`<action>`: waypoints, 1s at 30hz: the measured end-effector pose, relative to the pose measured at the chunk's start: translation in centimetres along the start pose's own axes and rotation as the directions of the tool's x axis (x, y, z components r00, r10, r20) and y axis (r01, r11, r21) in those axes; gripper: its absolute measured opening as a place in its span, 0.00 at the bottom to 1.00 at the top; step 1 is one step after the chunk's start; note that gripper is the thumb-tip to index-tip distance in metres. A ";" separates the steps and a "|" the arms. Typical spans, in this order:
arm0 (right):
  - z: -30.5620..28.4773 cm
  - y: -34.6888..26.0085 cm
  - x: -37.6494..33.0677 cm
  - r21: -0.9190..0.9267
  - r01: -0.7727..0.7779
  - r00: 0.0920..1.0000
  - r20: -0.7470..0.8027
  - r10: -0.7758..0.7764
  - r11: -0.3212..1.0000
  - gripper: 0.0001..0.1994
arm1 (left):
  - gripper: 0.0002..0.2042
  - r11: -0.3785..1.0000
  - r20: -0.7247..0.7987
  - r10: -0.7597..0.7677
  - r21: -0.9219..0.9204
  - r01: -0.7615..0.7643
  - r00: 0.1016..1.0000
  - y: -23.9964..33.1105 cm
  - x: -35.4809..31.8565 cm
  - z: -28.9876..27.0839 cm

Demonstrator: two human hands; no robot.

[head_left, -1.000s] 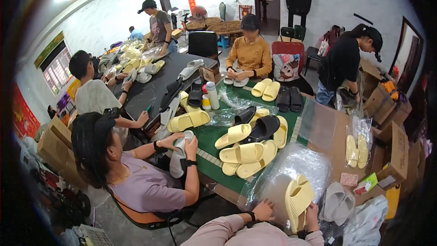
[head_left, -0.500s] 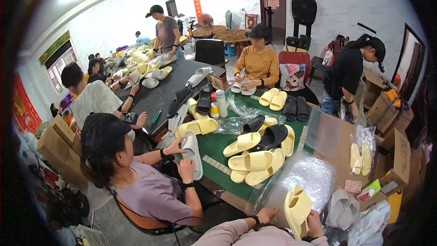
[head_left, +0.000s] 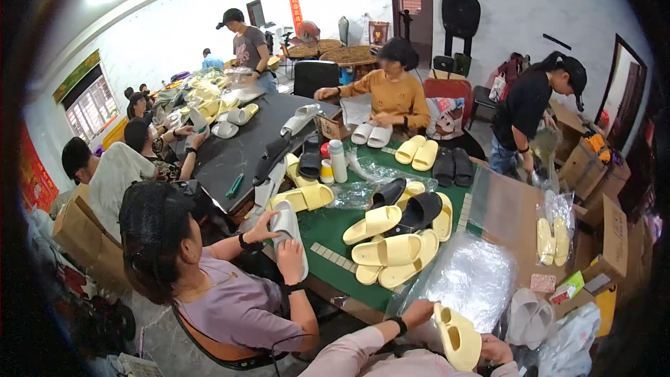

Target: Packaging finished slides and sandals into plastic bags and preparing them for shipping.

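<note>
A pale yellow slipper point(head_left: 457, 338) stands on end at the lower edge, held between both my hands. My left hand point(head_left: 413, 313), with a black band on the wrist, grips its upper left side. My right hand point(head_left: 497, 349) holds the lower right side, partly hidden behind the slipper. Just beyond them a large clear plastic bag point(head_left: 469, 278) lies on the table. A pile of yellow slippers point(head_left: 391, 250) and a black slipper point(head_left: 420, 211) sit on the green table point(head_left: 328, 227) ahead.
A person in a lilac shirt point(head_left: 230, 304) sits to my left holding a white slipper point(head_left: 287, 232). Other people work around a dark table point(head_left: 230, 153) and at the far side. Bagged yellow slippers point(head_left: 553, 239), grey slippers point(head_left: 527, 315) and cardboard boxes point(head_left: 614, 234) are on the right.
The yellow slipper and my hands have sunk lower in the view as the view lifted. The person in lilac has raised the white slipper more upright.
</note>
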State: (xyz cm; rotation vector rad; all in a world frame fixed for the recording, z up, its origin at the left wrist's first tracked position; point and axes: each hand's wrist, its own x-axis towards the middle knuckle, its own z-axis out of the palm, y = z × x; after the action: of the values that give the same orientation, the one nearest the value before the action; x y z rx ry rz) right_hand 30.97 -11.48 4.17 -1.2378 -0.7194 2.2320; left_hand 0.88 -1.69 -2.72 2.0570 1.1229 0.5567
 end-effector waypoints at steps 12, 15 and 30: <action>1.1 1.8 -1.7 -0.374 0.289 0.936 -0.083 -0.342 0.881 0.15 | 0.11 0.871 -0.023 -0.096 -0.486 0.073 0.995 -0.1 3.3 1.7; 4.0 -0.2 -2.9 -0.082 0.288 0.928 -0.221 -0.299 0.954 0.17 | 0.09 0.995 -0.062 0.014 -0.099 -0.020 0.998 2.1 3.8 -1.3; 4.4 2.1 -2.1 -0.316 0.354 0.782 -0.416 -0.464 0.880 0.17 | 0.07 0.986 -0.148 0.161 -0.029 -0.167 0.976 5.9 6.6 -1.8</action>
State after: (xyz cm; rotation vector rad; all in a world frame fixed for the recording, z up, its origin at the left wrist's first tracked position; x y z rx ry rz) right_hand 27.78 -15.29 6.06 -1.4943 -0.9429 1.4314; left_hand 6.39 2.43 3.18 2.1130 1.0190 0.8161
